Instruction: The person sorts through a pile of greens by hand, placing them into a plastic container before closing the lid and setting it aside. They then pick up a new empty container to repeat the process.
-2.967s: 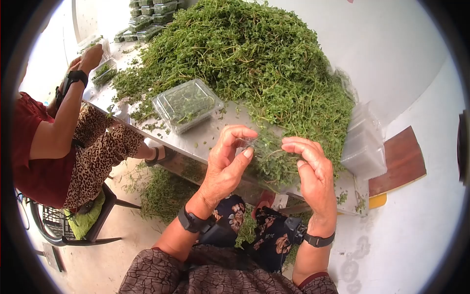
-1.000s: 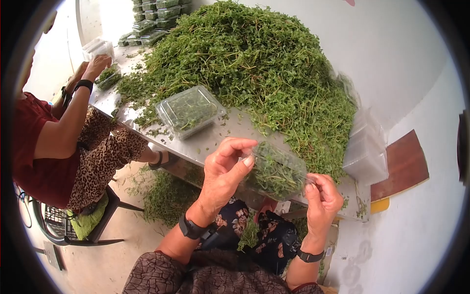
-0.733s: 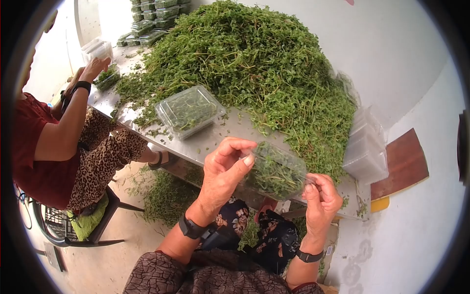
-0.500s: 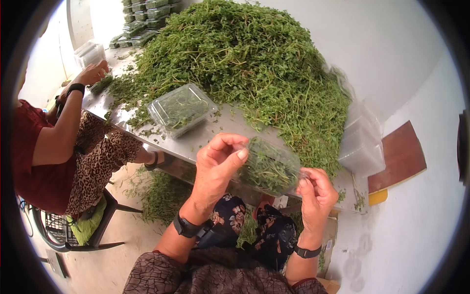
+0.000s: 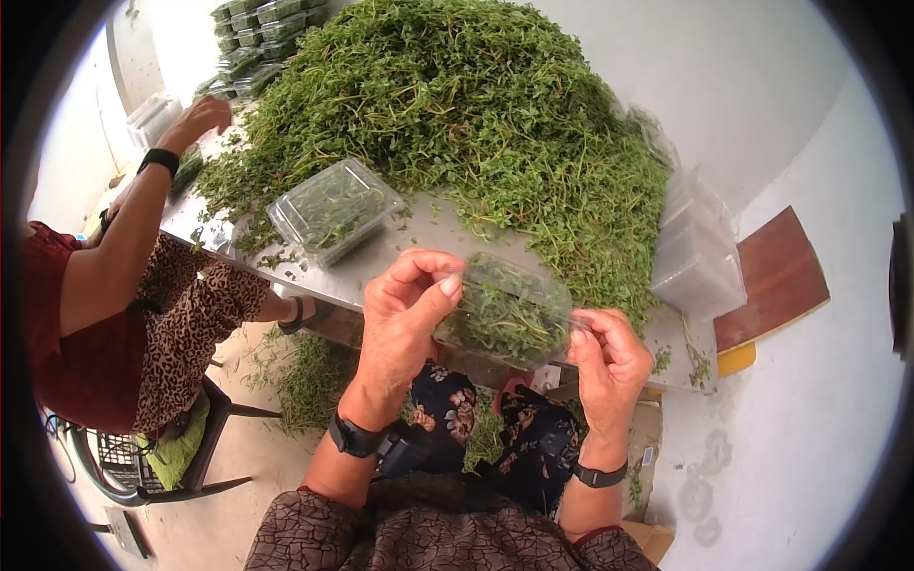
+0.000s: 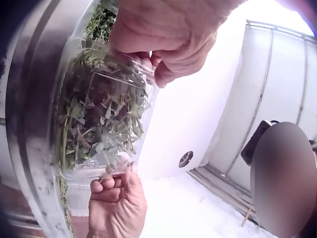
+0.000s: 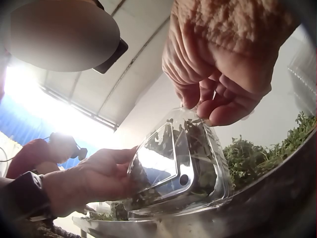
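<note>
A clear plastic clamshell box (image 5: 509,312) filled with leafy green sprigs is held at the table's front edge, tilted in the head view. My left hand (image 5: 407,309) grips its left end between thumb and fingers. At the opposite end my right hand (image 5: 609,366) pinches the rim, fingertips curled in. In the left wrist view the box (image 6: 106,111) shows its lid down over the greens, with the right hand (image 6: 119,206) at its lower end. The right wrist view shows the right hand (image 7: 223,74) pinching the box's (image 7: 203,163) top corner.
A large heap of greens (image 5: 457,114) covers much of the metal table (image 5: 433,224). Another filled clamshell (image 5: 335,211) sits left of my hands. Stacked empty containers (image 5: 698,252) stand right; filled packs (image 5: 252,43) are piled far left. Another person (image 5: 105,314) sits at the left.
Three seconds ago my right fingers were spread loosely near the box's upper right; they have since moved down and pinch its right end. My left hand keeps its grip. The other person's hand moved.
</note>
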### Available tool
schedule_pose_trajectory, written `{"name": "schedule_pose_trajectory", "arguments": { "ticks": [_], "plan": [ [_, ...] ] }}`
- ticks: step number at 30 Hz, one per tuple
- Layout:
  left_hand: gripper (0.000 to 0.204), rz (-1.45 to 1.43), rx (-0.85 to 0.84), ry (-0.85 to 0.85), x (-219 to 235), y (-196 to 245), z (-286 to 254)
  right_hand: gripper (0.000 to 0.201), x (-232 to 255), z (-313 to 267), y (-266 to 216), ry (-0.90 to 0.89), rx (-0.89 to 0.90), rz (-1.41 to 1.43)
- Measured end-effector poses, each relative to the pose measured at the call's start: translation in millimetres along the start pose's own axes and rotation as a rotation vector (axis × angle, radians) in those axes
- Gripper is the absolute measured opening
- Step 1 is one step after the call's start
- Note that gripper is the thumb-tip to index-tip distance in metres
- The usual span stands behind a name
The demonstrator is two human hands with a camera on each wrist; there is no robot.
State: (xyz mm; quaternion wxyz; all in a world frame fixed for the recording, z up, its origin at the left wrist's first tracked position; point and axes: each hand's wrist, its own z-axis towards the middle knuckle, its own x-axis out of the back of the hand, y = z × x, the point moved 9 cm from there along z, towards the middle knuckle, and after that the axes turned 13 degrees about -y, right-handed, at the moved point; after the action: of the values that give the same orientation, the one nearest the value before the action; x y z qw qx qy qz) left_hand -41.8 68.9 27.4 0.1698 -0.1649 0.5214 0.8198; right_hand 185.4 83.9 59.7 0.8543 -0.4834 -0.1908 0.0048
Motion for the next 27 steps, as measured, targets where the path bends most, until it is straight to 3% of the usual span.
{"name": "schedule_pose_trajectory", "arguments": {
  "ticks": [16,27],
  "plan": [
    [0.01,0.119,-0.049,0.01,8.7,1.1,-0.1,0.009,1.1,2.9,-2.7,0.017,0.021,-0.043],
    [0.009,0.175,-0.092,-0.017,7.1,5.4,-1.1,0.007,0.7,1.3,-9.5,0.062,0.127,-0.16]
  ]
}}
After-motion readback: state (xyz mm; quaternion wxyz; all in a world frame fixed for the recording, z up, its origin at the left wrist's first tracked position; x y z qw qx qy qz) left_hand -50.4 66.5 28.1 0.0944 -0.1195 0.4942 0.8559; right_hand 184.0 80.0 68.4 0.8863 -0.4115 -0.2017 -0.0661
